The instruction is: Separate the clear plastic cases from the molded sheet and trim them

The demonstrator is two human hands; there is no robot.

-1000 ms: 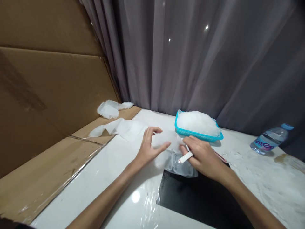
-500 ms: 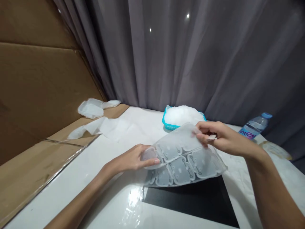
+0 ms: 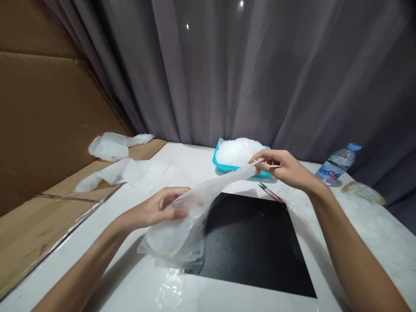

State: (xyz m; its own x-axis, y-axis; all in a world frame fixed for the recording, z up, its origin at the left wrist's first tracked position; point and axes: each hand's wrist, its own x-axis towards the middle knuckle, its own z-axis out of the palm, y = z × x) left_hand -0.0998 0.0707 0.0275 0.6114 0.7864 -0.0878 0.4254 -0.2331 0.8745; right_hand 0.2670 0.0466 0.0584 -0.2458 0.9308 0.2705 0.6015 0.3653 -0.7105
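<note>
My left hand (image 3: 162,207) is closed on a thin translucent plastic sheet (image 3: 177,236), thumb on the near side. The sheet bunches and sags below that hand, over the left end of a black mat (image 3: 250,242). Stretched up to the right, its far end narrows to a twisted strip pinched by the fingertips of my right hand (image 3: 279,167). A small pale, flat piece also sticks out between the right fingers; its kind is unclear. Thread snips (image 3: 271,192) with pink handles lie below the right hand, at the mat's far edge.
Behind my right hand stands a turquoise basket (image 3: 221,167) heaped with white material. A water bottle (image 3: 338,164) and a tape roll (image 3: 364,193) are at the right. Cardboard (image 3: 48,216) with crumpled translucent sheets (image 3: 110,173) lines the left. A grey curtain (image 3: 208,86) hangs behind.
The sheet was spread between both hands, its printed outlines showing; now it is stretched diagonally and bunched to the left. Both hands moved apart, uncovering the mat and snips. The view shifted slightly.
</note>
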